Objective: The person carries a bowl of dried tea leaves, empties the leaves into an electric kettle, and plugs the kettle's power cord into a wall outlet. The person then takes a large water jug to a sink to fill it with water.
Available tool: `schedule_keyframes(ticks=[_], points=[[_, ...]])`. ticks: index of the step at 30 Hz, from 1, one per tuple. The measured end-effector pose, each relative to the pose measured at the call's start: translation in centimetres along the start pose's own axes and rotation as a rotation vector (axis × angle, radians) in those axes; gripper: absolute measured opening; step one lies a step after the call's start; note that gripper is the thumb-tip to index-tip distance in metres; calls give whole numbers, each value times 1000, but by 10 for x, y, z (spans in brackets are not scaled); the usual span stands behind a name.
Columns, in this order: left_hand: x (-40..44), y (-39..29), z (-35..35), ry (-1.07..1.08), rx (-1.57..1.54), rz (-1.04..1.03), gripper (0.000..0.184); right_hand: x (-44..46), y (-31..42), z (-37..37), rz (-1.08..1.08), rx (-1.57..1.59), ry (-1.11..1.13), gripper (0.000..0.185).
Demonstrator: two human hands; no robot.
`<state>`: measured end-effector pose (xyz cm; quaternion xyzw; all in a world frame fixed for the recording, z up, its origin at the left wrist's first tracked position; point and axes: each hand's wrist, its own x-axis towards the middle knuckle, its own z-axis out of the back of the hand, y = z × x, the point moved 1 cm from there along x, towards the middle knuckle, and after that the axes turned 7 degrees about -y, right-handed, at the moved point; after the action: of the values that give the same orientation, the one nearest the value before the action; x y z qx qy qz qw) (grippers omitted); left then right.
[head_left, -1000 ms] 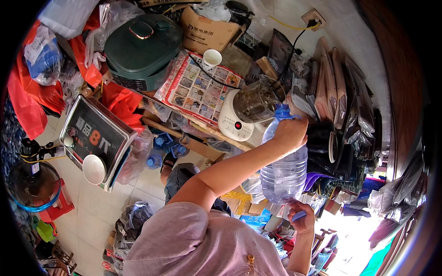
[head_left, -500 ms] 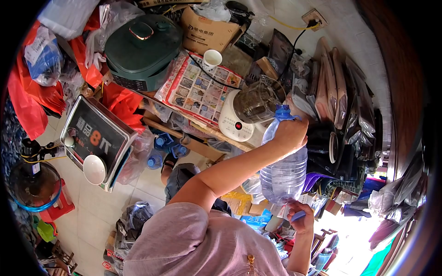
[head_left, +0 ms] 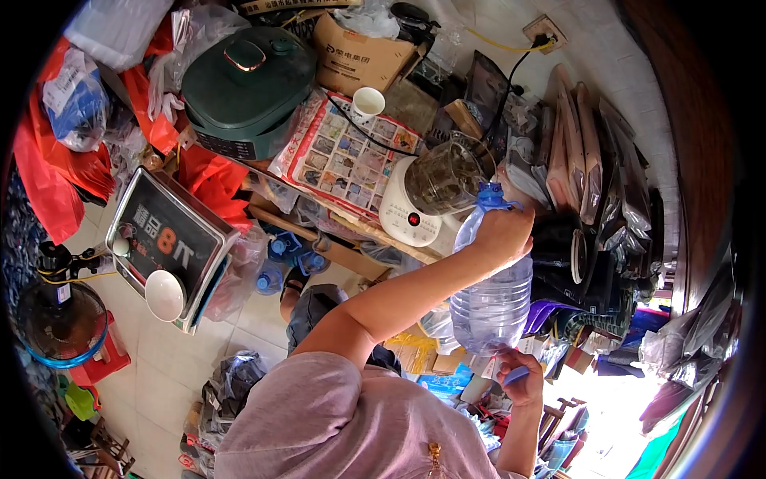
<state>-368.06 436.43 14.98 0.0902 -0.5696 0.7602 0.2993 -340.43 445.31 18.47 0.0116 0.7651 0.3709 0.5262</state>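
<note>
A large clear plastic water bottle (head_left: 491, 307) is held with its blue neck (head_left: 489, 194) at the rim of a glass kettle (head_left: 447, 176). My left hand (head_left: 503, 235) is closed around the bottle just below the neck. Under the bottle's base, my right hand (head_left: 523, 375) has bent fingers touching the plastic and also holds a flat blue piece (head_left: 517, 374) that looks like a cap. The kettle sits on a white base (head_left: 408, 214) with a lit red display. Whether water is flowing is hard to make out.
Beside the kettle lie a printed sheet (head_left: 343, 164), a white cup (head_left: 368, 102) and a dark green cooker (head_left: 247, 88). A black cord runs to a wall socket (head_left: 546, 35). A bowl (head_left: 164, 295) sits on a boxy scale-like unit (head_left: 159, 239). Packaged goods crowd the right wall.
Both hands and the bottle stay almost where they were. Only the look of the glass kettle's inside has shifted slightly.
</note>
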Motion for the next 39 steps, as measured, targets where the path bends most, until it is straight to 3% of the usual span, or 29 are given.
schedule_keyframes(ticks=[5,7,17,20,21,25,26,28,29,30,31,34,39], points=[[2,-3,1,-2,-8,-25,26,16,-12,10,-3,39,32,32],[4,-6,4,112,-35,44,27,25,-23,11,-57,75,41,19],[-19,-34,41,350,-84,-10,34,113,-115,24,-100,158,66,6],[-57,-43,54,358,-194,-83,33,144,-156,38,-102,174,140,16],[-70,-46,60,471,-183,-7,34,149,-165,43,-127,95,121,21],[-138,-57,78,569,-206,126,34,185,-212,70,-298,31,192,21],[-159,-59,78,584,-215,192,34,192,-221,74,-368,-28,386,22],[-204,-59,69,603,-231,291,34,184,-235,80,-389,-64,225,25],[-230,-53,59,587,-171,331,34,203,-256,104,-392,-82,275,26],[-256,-43,48,566,-115,370,34,223,-275,128,-391,-104,324,27],[-283,-29,37,519,-101,437,33,220,-279,135,-434,-200,201,27],[-345,11,20,570,38,599,31,201,-278,143,-594,-100,255,31],[-434,93,-5,612,163,708,29,211,-317,169,-604,-157,298,38]])
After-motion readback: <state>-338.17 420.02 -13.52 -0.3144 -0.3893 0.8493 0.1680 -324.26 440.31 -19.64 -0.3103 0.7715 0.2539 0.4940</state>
